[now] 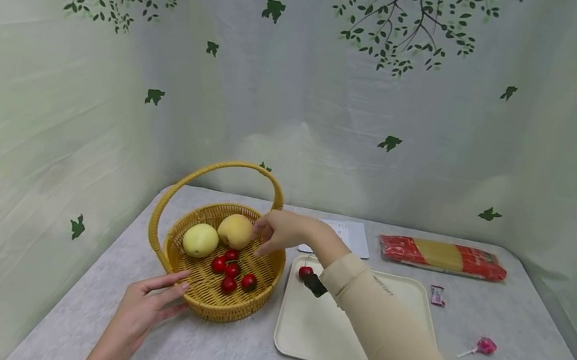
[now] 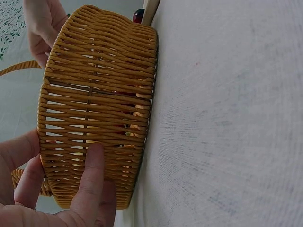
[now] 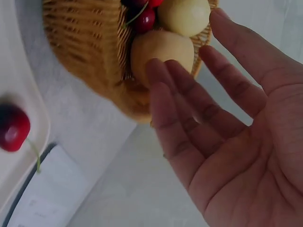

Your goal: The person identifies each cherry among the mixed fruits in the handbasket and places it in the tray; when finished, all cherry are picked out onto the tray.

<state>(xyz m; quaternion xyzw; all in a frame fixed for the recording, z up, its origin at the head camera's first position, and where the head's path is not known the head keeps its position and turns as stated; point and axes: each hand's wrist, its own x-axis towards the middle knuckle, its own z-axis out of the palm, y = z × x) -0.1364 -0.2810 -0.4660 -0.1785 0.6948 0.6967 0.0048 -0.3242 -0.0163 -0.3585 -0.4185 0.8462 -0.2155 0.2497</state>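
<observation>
A yellow wicker basket with an arched handle stands on the left of the table. It holds a yellow-orange round fruit, a pale yellow-green one and several red cherries. At its front-left rim my left hand pinches the wall, fingers against the outside weave. My right hand reaches over the back-right rim, close to the yellow-orange fruit. In the right wrist view its fingers are spread and loosely bent, with nothing held in the palm; whether a fingertip touches the fruit, I cannot tell.
A cream tray lies right of the basket, partly under my right forearm, with one cherry on it. Behind are a white flat item and a red-and-gold packet. A small wrapped sweet and pink lollipop lie right.
</observation>
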